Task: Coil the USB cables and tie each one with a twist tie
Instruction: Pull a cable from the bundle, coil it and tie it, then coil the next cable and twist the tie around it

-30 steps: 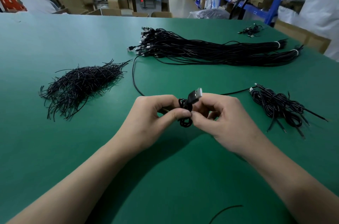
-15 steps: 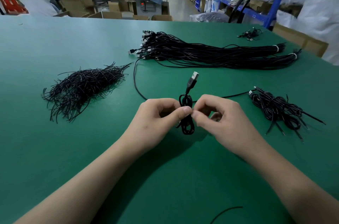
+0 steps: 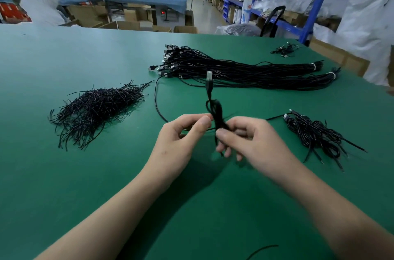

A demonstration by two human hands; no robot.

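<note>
Head view: both my hands meet over the green table (image 3: 64, 174), holding one coiled cable (image 3: 216, 114) upright with its plug (image 3: 209, 75) pointing to the far side. My right hand (image 3: 251, 142) pinches the coil's middle, and my left hand (image 3: 181, 138) pinches it from the left. Twist ties (image 3: 96, 110) are heaped at left, tied coils (image 3: 313, 134) lie at right, and long cable bundles (image 3: 245, 74) lie beyond.
</note>
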